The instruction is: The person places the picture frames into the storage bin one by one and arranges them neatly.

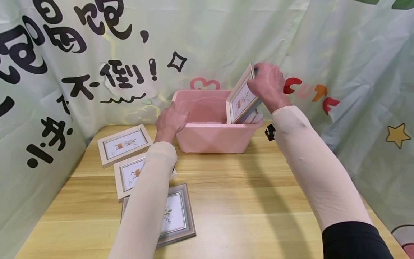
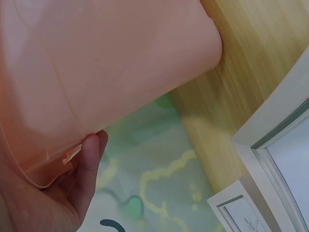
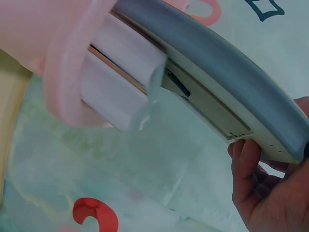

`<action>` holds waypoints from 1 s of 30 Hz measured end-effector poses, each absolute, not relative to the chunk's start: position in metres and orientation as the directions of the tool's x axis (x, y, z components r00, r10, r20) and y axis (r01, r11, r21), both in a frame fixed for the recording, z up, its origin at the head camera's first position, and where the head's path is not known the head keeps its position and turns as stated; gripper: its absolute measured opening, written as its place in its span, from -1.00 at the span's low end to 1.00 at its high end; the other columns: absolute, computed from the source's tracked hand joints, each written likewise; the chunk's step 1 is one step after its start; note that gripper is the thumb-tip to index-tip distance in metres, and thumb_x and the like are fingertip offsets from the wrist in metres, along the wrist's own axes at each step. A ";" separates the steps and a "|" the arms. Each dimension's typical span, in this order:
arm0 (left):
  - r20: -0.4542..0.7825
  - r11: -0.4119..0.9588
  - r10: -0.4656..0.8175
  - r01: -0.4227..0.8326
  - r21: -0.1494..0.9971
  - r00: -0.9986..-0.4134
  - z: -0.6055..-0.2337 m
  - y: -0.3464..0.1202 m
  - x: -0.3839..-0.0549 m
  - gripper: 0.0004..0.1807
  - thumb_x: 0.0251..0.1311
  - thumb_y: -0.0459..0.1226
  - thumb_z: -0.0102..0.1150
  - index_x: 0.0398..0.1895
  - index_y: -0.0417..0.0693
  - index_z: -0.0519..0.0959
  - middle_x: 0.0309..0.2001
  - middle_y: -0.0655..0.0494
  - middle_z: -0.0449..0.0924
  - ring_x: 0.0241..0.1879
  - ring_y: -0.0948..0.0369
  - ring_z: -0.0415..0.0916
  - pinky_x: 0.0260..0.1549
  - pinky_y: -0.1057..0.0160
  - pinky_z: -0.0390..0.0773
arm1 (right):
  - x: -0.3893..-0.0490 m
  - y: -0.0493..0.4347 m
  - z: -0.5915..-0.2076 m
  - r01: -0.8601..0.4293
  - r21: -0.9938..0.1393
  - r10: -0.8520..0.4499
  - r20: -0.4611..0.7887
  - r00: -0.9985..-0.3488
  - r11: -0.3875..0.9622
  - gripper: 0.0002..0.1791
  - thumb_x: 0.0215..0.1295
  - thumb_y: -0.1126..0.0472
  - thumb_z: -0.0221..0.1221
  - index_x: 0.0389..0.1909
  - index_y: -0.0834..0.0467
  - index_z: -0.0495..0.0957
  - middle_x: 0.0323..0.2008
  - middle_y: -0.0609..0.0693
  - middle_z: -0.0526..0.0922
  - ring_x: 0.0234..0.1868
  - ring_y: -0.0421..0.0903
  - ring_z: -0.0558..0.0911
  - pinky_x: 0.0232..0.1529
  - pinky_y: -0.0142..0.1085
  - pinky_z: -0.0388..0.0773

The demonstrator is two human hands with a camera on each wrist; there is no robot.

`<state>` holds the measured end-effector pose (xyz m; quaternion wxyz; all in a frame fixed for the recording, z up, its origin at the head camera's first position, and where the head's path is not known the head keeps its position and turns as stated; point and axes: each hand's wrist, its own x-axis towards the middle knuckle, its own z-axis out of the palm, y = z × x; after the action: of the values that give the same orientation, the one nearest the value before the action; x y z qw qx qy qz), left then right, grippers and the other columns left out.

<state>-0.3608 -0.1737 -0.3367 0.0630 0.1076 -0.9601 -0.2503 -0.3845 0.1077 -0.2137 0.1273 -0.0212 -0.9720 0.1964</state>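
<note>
A pink plastic bin (image 1: 215, 138) stands at the back of the table. My left hand (image 1: 171, 122) grips its left rim; the left wrist view shows the thumb and fingers (image 2: 89, 169) around that edge. My right hand (image 1: 267, 84) holds a picture frame (image 1: 242, 99) by its upper right edge. The frame is tilted, its lower part inside the bin's right end. In the right wrist view its grey-blue side (image 3: 217, 58) and beige back show, with fingers pinching the far end. Pale frame edges (image 3: 120, 87) stand beside it in the bin, partly hidden.
On the left of the table lie two pale picture frames, the farther one (image 1: 124, 144) and a nearer one (image 1: 124, 178), with a larger grey-brown frame (image 1: 185, 212) in front. My left forearm covers parts of these. A printed curtain (image 1: 226, 43) hangs close behind the bin.
</note>
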 end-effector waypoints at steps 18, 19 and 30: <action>0.075 0.843 -0.239 -0.168 0.510 -0.968 -0.337 -0.173 -0.362 -0.10 0.17 0.23 -0.17 0.55 0.09 -0.03 0.31 -0.19 0.36 0.20 -0.15 0.41 0.05 -0.17 0.46 | -0.392 0.099 -0.234 -0.018 -0.374 0.070 0.222 -0.973 0.927 -0.53 0.20 0.16 0.03 0.16 0.12 0.52 0.01 0.17 0.62 -0.08 0.14 0.57 -0.04 0.03 0.58; 0.075 0.843 -0.239 -0.168 0.511 -0.968 -0.337 -0.173 -0.362 -0.10 0.17 0.23 -0.17 0.55 0.09 -0.02 0.31 -0.19 0.36 0.20 -0.14 0.41 0.04 -0.17 0.47 | -0.392 0.099 -0.235 -0.017 -0.378 0.071 0.218 -0.973 0.926 -0.53 0.20 0.16 0.04 0.16 0.12 0.51 0.01 0.18 0.62 -0.09 0.14 0.57 -0.04 0.03 0.59; 0.072 0.845 -0.242 -0.173 0.506 -0.968 -0.336 -0.173 -0.361 -0.09 0.17 0.24 -0.18 0.55 0.09 -0.03 0.32 -0.18 0.35 0.21 -0.14 0.41 0.05 -0.17 0.46 | -0.396 0.096 -0.245 -0.030 -0.346 0.052 0.225 -0.973 0.938 -0.68 0.19 0.19 0.00 -0.06 0.17 0.54 -0.17 0.15 0.61 -0.14 0.13 0.55 -0.13 -0.03 0.53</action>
<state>-0.3615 -0.1733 -0.3359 0.0666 0.1082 -0.9582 -0.2565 -0.3956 0.0960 -0.2449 0.1164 -0.0057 -0.9774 0.1763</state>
